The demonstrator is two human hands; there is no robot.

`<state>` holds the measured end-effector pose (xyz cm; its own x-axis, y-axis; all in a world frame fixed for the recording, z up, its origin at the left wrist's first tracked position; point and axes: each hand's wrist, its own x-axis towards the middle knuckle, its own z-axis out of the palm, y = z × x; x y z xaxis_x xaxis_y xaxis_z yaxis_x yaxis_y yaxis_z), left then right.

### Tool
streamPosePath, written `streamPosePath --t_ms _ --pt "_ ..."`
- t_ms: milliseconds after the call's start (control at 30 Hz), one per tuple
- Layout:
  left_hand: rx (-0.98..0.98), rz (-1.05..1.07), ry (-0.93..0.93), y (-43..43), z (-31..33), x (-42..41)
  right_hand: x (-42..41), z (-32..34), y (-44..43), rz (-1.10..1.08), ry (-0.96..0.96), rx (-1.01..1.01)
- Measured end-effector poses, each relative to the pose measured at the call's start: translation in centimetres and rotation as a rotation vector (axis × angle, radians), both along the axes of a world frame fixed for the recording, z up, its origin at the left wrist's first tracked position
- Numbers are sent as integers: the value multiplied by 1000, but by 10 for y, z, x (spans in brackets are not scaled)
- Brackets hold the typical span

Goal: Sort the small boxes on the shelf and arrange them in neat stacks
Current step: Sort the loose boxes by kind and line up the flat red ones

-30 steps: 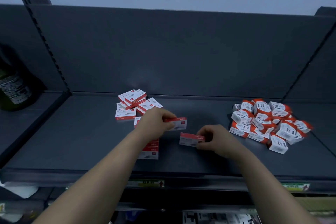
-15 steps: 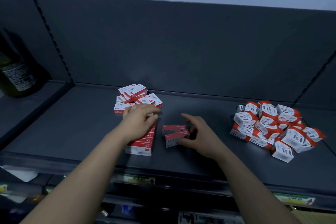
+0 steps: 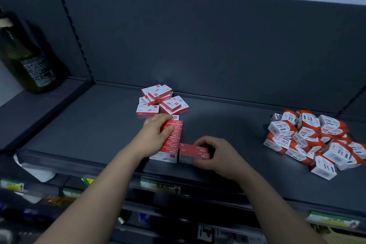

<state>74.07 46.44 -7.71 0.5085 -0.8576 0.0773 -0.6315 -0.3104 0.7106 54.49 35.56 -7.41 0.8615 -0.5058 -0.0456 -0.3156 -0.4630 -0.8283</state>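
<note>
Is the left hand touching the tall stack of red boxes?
Touching. In the head view the left hand grips the top of the tall stack.

Matt grey metal shelf (image 3: 103, 125), printed card boxes (image 3: 172, 138), glossy glass bottle (image 3: 29, 61)

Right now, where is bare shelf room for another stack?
Bare dark grey shelf: between the right hand's short red stack and the orange-white box heap; left of the left hand's tall red stack. Crowded behind: loose red-white boxes.
</note>
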Motion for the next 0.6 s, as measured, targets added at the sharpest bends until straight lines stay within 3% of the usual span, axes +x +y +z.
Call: streamPosePath --t_ms 233,400,600 --pt "-14 -12 -5 1 2 0 3 3 2 -17 73 42" --pt "-103 115 -11 9 15 28 11 11 -22 -134 -49 159" --pt "141 141 -60 10 17 65 54 14 -48 -188 83 38"
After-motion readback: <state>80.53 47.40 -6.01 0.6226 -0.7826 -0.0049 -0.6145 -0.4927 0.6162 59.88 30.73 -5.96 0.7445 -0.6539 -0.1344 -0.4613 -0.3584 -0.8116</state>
